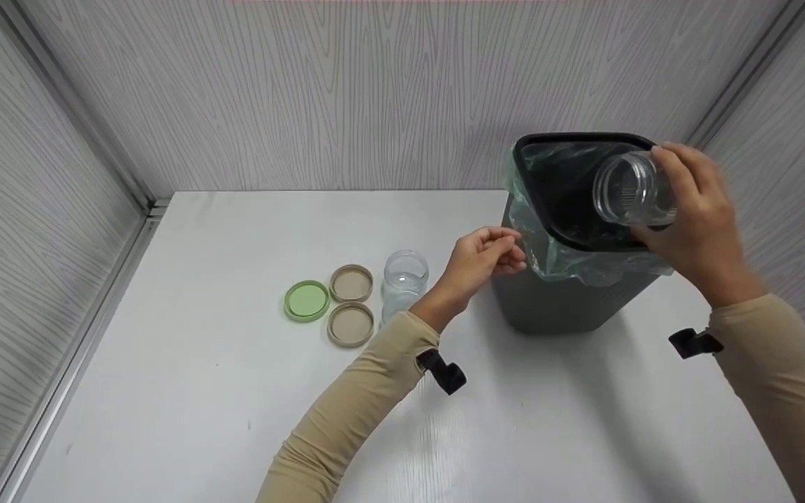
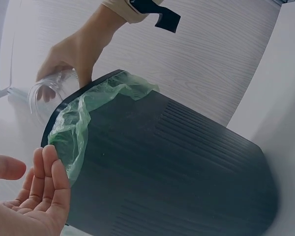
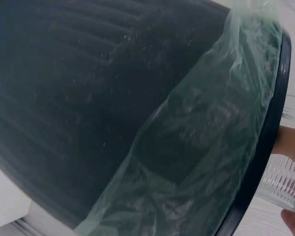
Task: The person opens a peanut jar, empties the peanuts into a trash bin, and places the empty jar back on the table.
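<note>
A dark grey bin (image 1: pixel 556 307) with a green bag liner (image 1: pixel 549 255) stands on the white table at the right. My right hand (image 1: pixel 675 199) grips an empty clear jar (image 1: pixel 629 188) lying on its side over the bin's mouth, opening toward me. The left wrist view shows the same jar (image 2: pixel 46 93) at the rim, in my right hand (image 2: pixel 73 49). My left hand (image 1: pixel 504 250) hovers by the bin's left rim next to the liner, fingers loosely curved and holding nothing (image 2: pixel 34 191). The right wrist view shows the bin wall (image 3: pixel 73 88), the liner (image 3: pixel 206 132) and the jar's ribbed base (image 3: pixel 282 182).
A second clear jar (image 1: pixel 404 279) stands left of my left forearm. Beside it lie a green lid (image 1: pixel 307 300) and two beige lids (image 1: pixel 351 283) (image 1: pixel 351 324). Wood-grain walls enclose the table (image 1: pixel 200 419) at the back and both sides.
</note>
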